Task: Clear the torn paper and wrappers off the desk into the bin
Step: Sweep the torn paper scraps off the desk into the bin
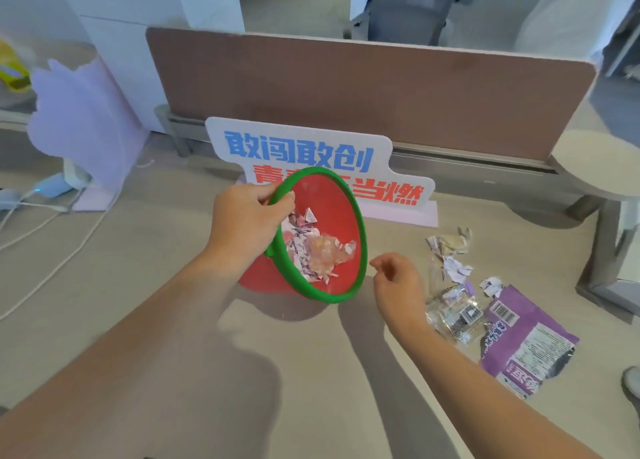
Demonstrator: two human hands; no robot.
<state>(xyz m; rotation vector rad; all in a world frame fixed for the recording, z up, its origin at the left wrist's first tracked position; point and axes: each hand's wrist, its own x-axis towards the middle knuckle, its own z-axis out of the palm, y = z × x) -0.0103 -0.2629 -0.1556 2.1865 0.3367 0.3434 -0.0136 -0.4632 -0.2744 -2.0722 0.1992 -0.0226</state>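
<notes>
Nearest the camera, two bare forearms reach out over the smooth, matt beige desk (145, 251). The right hand (398, 282) hovers just beside the bin's rim, fingers loosely curled and pinched toward each other, with nothing visible in them; it looks as if it is between pickups. To its right, well clear of the bin, the remaining litter lies in a loose line: a glossy purple foil snack packet (526, 341) torn open and lying flat, a crinkled clear plastic wrapper with a barcode (453, 313) touching it, and beyond them small ragged scraps of torn white paper (450, 254).

The left hand (249, 216) grips the small red plastic bin with a green rim (332, 216) at the near-left edge, thumb inside, fingers outside. It tilts the mouth toward the right hand and the litter, probably so that pieces can be dropped or swept in with a short reach. Torn paper bits and a crumpled translucent wrapper already sit inside.

Behind the bin stands a white foam-board sign with blue and red lettering (311, 147), then a brown fabric desk divider (381, 88).
</notes>
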